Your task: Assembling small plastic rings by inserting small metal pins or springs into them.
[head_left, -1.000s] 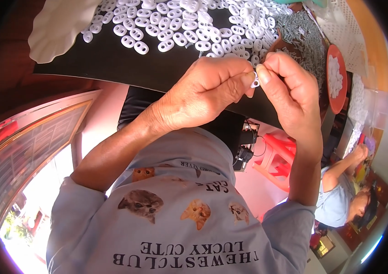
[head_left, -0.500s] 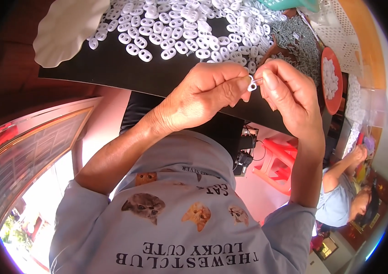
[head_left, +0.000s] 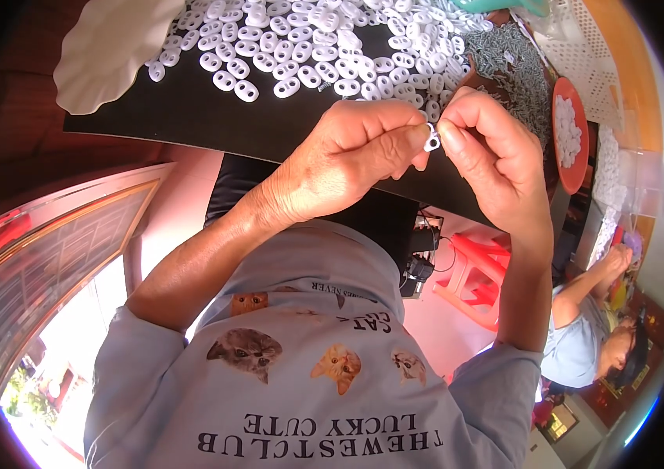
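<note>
Between the thumb and forefinger of my left hand [head_left: 351, 156], a small white two-hole oval plastic piece [head_left: 432, 144] is pinched, one hole facing me. My right hand [head_left: 496, 160] is closed in a pinch right against its upper end, thumb and forefinger together. A thin grey metal spring is in that pinch, now almost wholly hidden by the fingertips. Both hands are above the front edge of a black table [head_left: 168, 125]. Just beyond them many similar white two-hole pieces [head_left: 300, 51] lie spread and heaped.
A heap of small grey springs [head_left: 515, 66] lies right of the white pieces. An orange-red dish [head_left: 582, 168] holds small white parts. A scalloped cream tray [head_left: 101, 59] is at far left, a teal basket [head_left: 496, 6] at the back. Below right are a red stool [head_left: 476, 273] and another person [head_left: 582, 340].
My right fingertips have closed in on the white piece. The spring that showed between the hands is now mostly covered. The left hand keeps its hold, nearly still.
</note>
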A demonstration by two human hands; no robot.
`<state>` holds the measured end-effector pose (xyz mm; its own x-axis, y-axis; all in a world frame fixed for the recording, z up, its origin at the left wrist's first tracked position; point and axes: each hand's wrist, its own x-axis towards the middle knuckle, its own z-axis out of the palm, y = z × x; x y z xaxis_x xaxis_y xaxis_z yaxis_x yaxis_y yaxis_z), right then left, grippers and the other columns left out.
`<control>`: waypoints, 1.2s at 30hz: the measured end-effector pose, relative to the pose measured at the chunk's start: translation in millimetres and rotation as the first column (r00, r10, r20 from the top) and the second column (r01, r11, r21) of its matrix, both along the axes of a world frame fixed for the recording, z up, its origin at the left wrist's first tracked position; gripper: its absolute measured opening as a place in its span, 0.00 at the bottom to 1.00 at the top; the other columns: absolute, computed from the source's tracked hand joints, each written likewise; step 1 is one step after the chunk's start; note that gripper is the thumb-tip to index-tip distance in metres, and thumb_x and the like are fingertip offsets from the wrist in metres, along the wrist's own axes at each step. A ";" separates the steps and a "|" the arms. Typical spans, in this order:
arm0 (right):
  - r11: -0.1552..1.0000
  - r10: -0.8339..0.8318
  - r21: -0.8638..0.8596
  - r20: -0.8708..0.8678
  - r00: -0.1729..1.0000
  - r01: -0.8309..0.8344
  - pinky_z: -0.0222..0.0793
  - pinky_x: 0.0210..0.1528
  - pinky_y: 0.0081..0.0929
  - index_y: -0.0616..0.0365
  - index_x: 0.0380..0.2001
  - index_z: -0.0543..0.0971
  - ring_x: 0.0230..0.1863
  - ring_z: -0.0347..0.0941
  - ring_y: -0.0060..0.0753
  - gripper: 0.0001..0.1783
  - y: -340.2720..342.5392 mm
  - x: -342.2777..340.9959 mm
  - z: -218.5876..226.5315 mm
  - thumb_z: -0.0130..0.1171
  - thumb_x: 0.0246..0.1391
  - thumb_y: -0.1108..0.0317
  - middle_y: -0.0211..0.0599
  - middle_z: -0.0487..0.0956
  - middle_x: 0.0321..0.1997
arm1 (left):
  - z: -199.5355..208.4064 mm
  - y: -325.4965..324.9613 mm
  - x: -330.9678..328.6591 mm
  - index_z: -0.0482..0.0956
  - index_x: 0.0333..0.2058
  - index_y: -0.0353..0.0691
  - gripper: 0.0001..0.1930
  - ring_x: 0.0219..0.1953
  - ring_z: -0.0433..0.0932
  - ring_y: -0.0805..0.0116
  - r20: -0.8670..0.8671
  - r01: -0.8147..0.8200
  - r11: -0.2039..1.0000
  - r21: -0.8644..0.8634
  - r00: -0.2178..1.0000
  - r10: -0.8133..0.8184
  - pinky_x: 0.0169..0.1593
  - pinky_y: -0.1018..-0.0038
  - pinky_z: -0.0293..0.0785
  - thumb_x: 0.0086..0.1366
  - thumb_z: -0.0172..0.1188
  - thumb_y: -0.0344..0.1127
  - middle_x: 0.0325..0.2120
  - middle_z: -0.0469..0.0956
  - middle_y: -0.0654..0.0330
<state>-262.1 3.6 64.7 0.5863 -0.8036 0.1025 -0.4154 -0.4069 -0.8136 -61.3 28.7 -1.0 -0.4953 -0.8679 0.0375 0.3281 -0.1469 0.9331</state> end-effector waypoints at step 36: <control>1.000 -0.019 -0.016 -0.005 1.000 0.019 0.60 0.26 0.26 0.63 0.32 0.71 0.22 0.62 0.28 0.03 0.8 7.4 -8.3 0.53 0.61 0.77 0.36 0.67 0.22 | 1.2 0.3 0.8 0.76 0.35 0.35 0.13 0.28 0.66 0.80 -0.016 -0.004 0.998 0.057 1.000 0.005 0.34 0.81 0.65 0.75 0.51 0.38 0.27 0.74 0.66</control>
<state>-254.7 4.5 56.4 0.5716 -0.8128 0.1127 -0.4272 -0.4120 -0.8048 -60.6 29.0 0.2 -0.4910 -0.8712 -0.0042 0.3441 -0.1984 0.9177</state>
